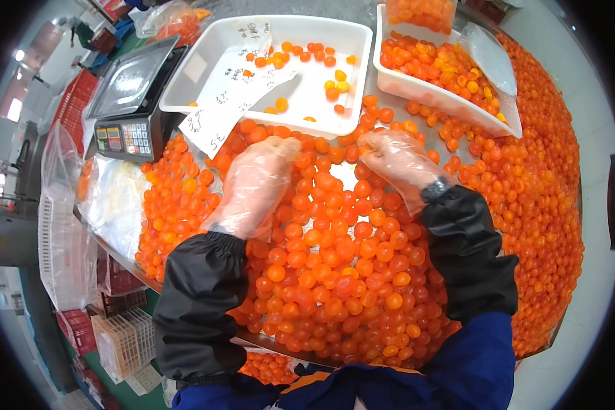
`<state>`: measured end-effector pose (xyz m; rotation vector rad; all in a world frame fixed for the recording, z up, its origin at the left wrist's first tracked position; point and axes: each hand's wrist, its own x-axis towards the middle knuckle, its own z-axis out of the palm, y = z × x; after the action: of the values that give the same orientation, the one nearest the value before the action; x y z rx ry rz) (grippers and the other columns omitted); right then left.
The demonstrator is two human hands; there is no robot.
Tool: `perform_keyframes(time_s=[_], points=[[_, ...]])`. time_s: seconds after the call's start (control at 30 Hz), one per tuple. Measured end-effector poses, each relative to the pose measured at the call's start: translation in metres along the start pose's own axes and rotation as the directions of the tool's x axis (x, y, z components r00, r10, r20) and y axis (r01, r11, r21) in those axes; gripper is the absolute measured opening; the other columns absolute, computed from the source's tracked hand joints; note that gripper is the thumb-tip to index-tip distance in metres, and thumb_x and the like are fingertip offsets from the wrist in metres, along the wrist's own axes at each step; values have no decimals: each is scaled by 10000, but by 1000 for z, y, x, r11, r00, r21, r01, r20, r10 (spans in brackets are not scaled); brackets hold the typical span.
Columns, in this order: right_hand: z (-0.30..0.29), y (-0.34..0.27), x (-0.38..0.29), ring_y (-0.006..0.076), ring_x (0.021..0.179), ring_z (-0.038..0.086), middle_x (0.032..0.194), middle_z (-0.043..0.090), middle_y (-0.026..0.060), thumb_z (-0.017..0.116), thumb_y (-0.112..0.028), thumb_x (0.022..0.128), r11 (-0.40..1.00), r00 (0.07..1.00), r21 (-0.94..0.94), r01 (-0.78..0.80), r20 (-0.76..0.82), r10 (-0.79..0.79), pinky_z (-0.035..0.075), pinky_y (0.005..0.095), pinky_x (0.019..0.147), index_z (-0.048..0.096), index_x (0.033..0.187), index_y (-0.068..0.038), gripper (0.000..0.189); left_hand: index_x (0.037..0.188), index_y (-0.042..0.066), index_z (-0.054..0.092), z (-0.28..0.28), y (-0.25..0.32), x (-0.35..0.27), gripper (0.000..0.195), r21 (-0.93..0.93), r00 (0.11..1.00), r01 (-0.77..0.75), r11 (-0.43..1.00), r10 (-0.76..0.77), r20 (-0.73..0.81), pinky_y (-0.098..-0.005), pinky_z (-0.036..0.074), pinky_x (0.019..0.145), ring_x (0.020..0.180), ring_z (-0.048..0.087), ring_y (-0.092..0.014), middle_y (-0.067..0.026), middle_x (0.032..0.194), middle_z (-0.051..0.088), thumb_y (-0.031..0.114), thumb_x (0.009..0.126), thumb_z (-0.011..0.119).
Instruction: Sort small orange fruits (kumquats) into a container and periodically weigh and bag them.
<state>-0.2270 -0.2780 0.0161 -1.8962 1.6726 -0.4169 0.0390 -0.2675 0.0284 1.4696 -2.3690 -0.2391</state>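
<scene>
A thick spread of glossy orange balls, which look like salted egg yolks (333, 246), covers the metal worktable before me. My left hand (259, 177), in a clear plastic glove, is low over the yolks below the front rim of a white plastic tray (315, 107). Its fingers curl downward, and their tips are hidden. Across from it, my right hand (397, 154), gloved the same way, bends its fingers down among yolks near the tray's right corner. Whether either hand holds a yolk is hidden. A few yolks lie scattered inside the tray.
A paper strip (218, 120) with handwriting hangs over the tray's front rim. To the left stands a digital scale (128, 123). A second white tub (441, 95), at the upper right, holds yolks and filled bags. Crates (125, 341) are stacked below the table's left edge.
</scene>
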Motion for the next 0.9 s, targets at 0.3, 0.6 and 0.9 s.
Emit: perform_keyframes(time_s=[0.3, 0.6, 0.9], points=[[-37, -9, -43, 134, 893, 590, 1059, 636, 68, 644, -136, 950, 235, 931, 911, -337, 359, -57, 513, 264, 823, 627, 1230, 8, 315, 1034, 38, 726, 49, 20, 47, 198, 106, 939, 48, 993, -81, 335, -452, 552, 853, 1009, 683, -358, -204, 1023, 701, 102, 892, 604], [-45, 3, -48, 145, 990, 647, 1116, 689, 93, 663, -189, 977, 522, 978, 836, -167, 210, -22, 503, 259, 848, 627, 1233, 1, 321, 1117, 39, 700, 39, 13, 35, 251, -45, 966, 72, 996, -58, 251, -439, 525, 910, 1074, 664, -366, -193, 1067, 702, 151, 893, 686], [-20, 27, -16, 302, 999, 685, 1104, 700, 165, 647, -189, 913, 998, 937, 37, -44, -345, 54, 537, 397, 890, 685, 1199, -57, 318, 1161, 35, 701, 7, 2, 12, 310, -323, 951, 307, 895, -305, 58, -404, 523, 947, 1104, 663, -344, -182, 1137, 707, 241, 929, 704]])
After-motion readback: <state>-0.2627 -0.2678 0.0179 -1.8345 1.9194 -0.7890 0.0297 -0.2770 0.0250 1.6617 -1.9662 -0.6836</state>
